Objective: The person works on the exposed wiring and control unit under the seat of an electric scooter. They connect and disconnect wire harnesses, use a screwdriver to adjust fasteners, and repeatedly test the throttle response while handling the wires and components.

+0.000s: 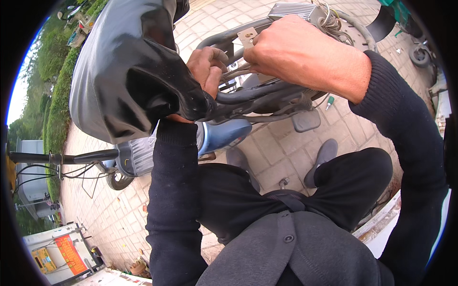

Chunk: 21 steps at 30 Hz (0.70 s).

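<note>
A scooter or electric bike frame with black tubes (248,101) lies before me. My right hand (305,55) is closed above it, and a small pale metal plate with holes (247,36) sticks up from its pinched fingertips. My left hand (207,69) reaches past a large glossy black seat-like part (138,71), which hides its wrist. Its fingers are curled in at the frame opening; whatever they hold is hidden. Grey cables (237,73) run between my two hands. Beyond my right hand sit a finned metal box (291,10) and a bundle of wires (331,19).
A flat grey pedal (306,121) juts out from the frame. On the paving lies a small green-capped item (330,101). A blue scooter (224,136) stands at the left, with a black bar (86,157). A small wheel (420,56) is at the far right.
</note>
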Motion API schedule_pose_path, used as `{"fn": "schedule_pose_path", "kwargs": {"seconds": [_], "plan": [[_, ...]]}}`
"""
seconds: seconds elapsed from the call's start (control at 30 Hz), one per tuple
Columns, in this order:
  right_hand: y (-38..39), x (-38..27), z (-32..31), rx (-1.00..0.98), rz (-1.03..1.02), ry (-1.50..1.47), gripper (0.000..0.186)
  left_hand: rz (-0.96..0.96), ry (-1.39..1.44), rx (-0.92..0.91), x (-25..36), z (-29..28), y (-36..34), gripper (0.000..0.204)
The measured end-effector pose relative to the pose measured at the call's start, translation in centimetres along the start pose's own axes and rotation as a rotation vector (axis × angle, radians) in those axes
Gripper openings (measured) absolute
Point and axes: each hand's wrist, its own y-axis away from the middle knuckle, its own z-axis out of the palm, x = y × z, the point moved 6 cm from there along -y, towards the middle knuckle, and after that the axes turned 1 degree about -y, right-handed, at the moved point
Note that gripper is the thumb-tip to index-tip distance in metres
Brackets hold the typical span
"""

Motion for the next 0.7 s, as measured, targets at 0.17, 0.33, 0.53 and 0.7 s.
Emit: {"fn": "schedule_pose_path", "kwargs": {"seconds": [0.17,0.33,0.53,0.7], "plan": [[0.3,-0.7,-0.5,0.033,-0.033,0.026,0.019,0.053,-0.061,0.006,-0.2,0.0,0.2,0.031],[0.5,-0.9,0.2,0.020,-0.028,0.021,0.017,0.113,-0.165,-0.001,0.0,0.0,0.1,0.033],[0.8,-0.8,0.9,0.080,-0.001,-0.013,0.017,0.142,-0.158,-0.016,0.2,-0.1,0.2,0.033],[1.6,-0.2,1.4,0.081,0.103,-0.204,0.012,0.150,-0.100,-0.025,0.5,-0.1,0.0,0.033]]}}
